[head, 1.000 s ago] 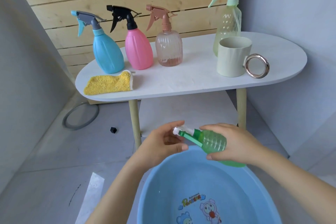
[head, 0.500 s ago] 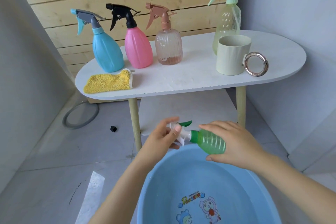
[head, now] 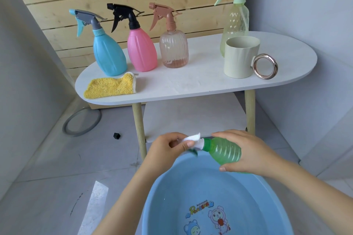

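My right hand (head: 246, 150) grips a small green spray bottle (head: 223, 151), held on its side over the far rim of a blue basin (head: 164, 187). My left hand (head: 168, 149) holds the bottle's white spray head (head: 194, 139), fingers curled round it; the green trigger points down toward the basin. The basin has cartoon pictures on its bottom.
A white oval table (head: 191, 84) stands beyond the basin with a blue bottle (head: 108, 53), a pink bottle (head: 141, 51), a clear pink bottle (head: 173, 49), a pale green bottle (head: 235, 17), a cream mug (head: 240, 57) with a metal ring handle, and a yellow cloth (head: 110, 87). A grey ring (head: 82, 124) lies on the floor.
My left hand has turned the spray head round the bottle's neck: the green trigger went from up to pointing down. The right hand keeps the bottle in place.
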Tool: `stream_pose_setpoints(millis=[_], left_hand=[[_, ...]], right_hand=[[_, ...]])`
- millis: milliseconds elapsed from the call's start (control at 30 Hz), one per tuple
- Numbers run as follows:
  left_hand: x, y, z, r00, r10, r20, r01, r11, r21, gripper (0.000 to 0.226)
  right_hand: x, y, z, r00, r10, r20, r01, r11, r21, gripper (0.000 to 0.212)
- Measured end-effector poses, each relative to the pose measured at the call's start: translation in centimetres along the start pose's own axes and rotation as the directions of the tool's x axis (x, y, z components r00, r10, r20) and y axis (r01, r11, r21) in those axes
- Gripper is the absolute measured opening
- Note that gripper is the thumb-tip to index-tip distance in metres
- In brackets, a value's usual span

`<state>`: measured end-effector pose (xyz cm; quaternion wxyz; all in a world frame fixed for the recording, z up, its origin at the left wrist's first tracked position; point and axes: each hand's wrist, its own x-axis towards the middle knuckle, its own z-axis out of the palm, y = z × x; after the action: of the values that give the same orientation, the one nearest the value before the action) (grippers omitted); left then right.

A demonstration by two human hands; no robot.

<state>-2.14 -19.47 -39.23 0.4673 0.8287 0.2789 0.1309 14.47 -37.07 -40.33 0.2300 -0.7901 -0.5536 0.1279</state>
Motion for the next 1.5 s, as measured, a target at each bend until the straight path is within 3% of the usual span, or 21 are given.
stream_pose_setpoints(millis=[100,333,467,633,767,1000,1267,1500], left_hand=[[0.3,-0.2,0.2,0.993,-0.033,-0.111,0.038,0.998,0.046,0.029],[0.4,-0.1,-0.9,0.934,-0.132,-0.333,0.148,0.989,0.024,0.036],[0.3,0.2,-1.7,0.916,-0.130,-0.379,0.152,0.988,0.028,0.043],[-0.2,0.3,-2.9,0.893,-0.137,-0.428,0.172,0.984,0.045,0.045],[-0.4,0.2,-4.2,0.872,-0.141,-0.469,0.173,0.984,0.027,0.047],[-0.6,0.9,-4.0,0.869,-0.167,-0.466,0.110,0.983,-0.146,0.045],[1.3,3.9,-4.1,0.850,-0.314,-0.422,0.030,0.830,-0.557,0.041],[6.0,7.0,-4.6,0.866,-0.309,-0.393,0.043,0.829,-0.558,0.030]], right_hand=[[0.0,-0.1,0.0,0.999,0.007,-0.036,-0.008,0.999,-0.050,0.084],[0.1,1.3,0.0,0.984,0.141,-0.105,-0.151,0.983,-0.100,0.083],[-0.2,2.6,0.3,0.959,0.272,-0.076,-0.274,0.962,-0.005,0.079],[-0.9,4.0,0.2,0.946,0.323,-0.018,-0.323,0.946,-0.018,0.078],[-1.5,4.1,0.0,0.936,0.352,-0.019,-0.349,0.932,0.098,0.074],[-1.2,1.8,-0.3,0.951,0.273,-0.142,-0.217,0.923,0.317,0.070],[1.6,-1.8,-1.9,0.946,0.189,-0.263,-0.075,0.917,0.391,0.068],[2.9,-3.0,-1.2,0.942,0.184,-0.279,-0.039,0.889,0.457,0.072]])
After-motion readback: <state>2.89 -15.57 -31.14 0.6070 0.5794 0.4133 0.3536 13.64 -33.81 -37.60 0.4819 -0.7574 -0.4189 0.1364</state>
